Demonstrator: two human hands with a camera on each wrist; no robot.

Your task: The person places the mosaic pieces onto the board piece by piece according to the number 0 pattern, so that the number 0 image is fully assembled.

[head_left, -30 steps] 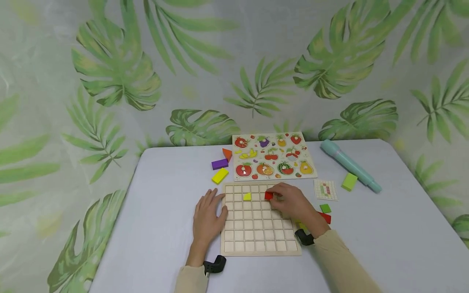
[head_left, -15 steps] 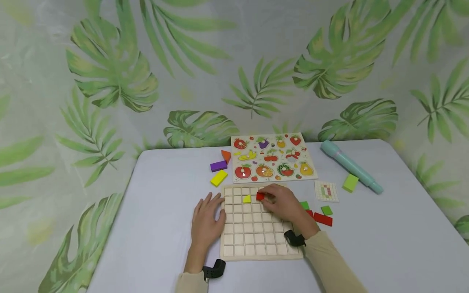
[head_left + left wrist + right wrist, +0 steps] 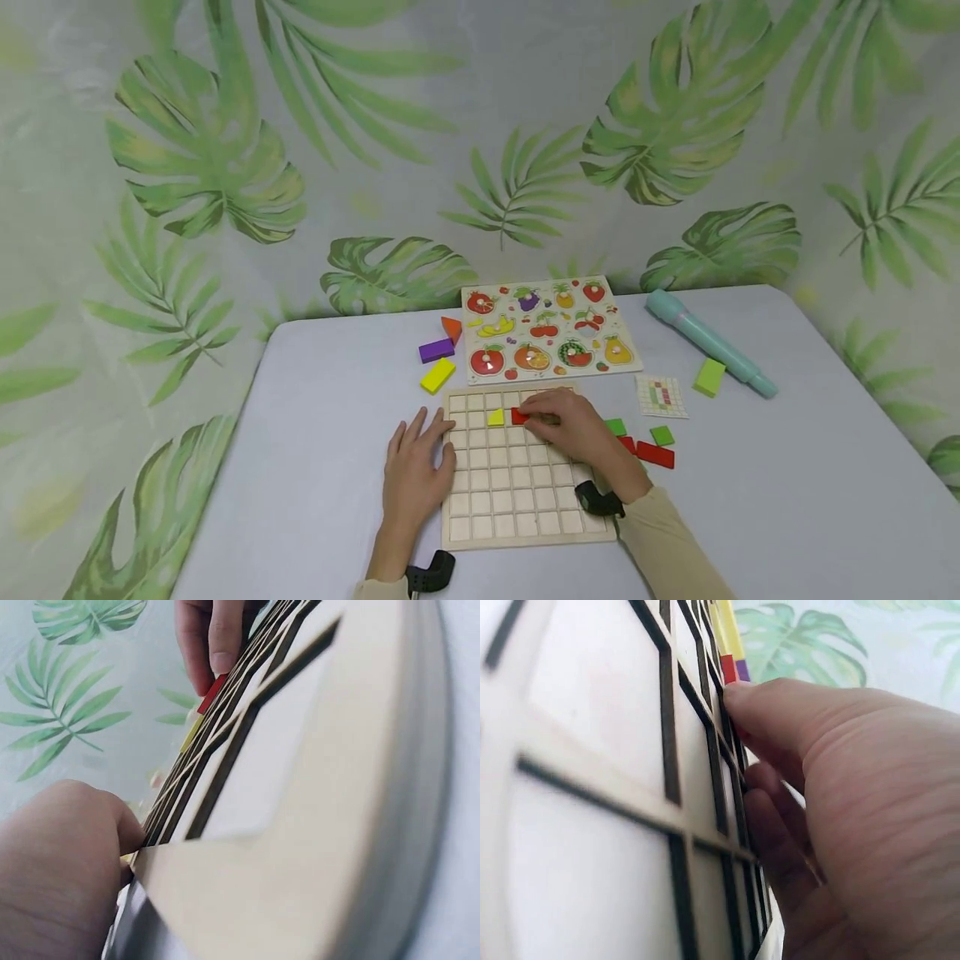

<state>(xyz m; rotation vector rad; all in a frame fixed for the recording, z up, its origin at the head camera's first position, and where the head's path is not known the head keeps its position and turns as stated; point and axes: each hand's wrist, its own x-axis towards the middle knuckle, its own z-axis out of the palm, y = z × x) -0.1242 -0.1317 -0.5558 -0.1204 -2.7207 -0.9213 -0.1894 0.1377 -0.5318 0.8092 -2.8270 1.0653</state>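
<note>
Right hand (image 3: 566,425): thumb and fingers pinching the red piece (image 3: 519,416) near the top of the wooden grid board (image 3: 514,502). Piece sits at the fingertips, on the left side of that hand in the head view; can't tell if it's fully seated in a cell. Just left of it, same row: a small yellow piece (image 3: 496,417) with a slanted corner. Left hand (image 3: 417,483): fingers spread, not gripping, fingertips and thumb against the board's left edge, well apart from the red piece.

By the right forearm: green piece (image 3: 616,427), green square (image 3: 662,436), long red block (image 3: 656,455) (plus another bit of red, mostly hidden by the arm). Above those, the pattern card (image 3: 662,396), then a lime block (image 3: 709,377) right next to the teal stick (image 3: 712,346).

Behind the grid: fruit puzzle board (image 3: 525,326). To its left, yellow block (image 3: 438,376), purple block (image 3: 437,351), orange wedge (image 3: 452,330). All on a white surface (image 3: 765,500), leaf-print backdrop (image 3: 480,108) behind.
</note>
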